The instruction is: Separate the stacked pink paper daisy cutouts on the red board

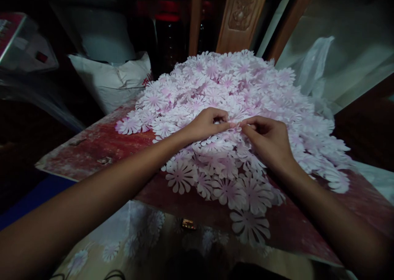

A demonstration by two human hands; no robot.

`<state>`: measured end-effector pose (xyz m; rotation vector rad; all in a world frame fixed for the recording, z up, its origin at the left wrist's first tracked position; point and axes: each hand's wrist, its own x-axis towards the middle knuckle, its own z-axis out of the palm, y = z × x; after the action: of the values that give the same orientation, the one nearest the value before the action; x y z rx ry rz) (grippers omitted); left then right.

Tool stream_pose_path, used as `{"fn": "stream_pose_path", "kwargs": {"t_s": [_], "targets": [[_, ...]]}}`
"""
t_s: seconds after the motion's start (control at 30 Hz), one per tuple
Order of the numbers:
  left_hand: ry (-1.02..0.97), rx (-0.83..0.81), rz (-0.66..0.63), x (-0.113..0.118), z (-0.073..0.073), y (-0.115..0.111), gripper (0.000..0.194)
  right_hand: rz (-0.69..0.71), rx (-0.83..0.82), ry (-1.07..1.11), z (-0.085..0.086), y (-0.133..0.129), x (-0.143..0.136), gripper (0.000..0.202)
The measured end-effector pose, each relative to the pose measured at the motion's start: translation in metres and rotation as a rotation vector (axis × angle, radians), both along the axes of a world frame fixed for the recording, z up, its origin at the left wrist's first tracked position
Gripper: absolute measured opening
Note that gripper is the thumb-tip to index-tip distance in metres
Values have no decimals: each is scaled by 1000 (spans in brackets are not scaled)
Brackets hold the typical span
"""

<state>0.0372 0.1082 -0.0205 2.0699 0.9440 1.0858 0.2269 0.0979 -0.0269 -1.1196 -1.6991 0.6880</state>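
A big heap of pale pink fabric flower petals (234,91) lies on a worn red board (92,144). My left hand (206,124) and my right hand (267,138) meet over the middle of the heap, fingertips touching. Both pinch the same small pink flower piece (235,125) between thumb and fingers; most of it is hidden by the fingers. Loose petals (249,226) spill toward the board's near edge.
A white sack (113,81) stands behind the board at the left. A carved wooden chair back (243,13) rises behind the heap, with a clear plastic bag (317,62) at the right. Patterned cloth with fallen petals (132,239) lies below the board.
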Motion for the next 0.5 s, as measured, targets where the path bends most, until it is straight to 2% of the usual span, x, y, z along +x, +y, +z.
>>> {"fn": "stream_pose_path", "kwargs": {"t_s": [0.5], "targets": [[13,6,-1,0,-1,0,36,-3,6,-34,1,-1,1,14]]}}
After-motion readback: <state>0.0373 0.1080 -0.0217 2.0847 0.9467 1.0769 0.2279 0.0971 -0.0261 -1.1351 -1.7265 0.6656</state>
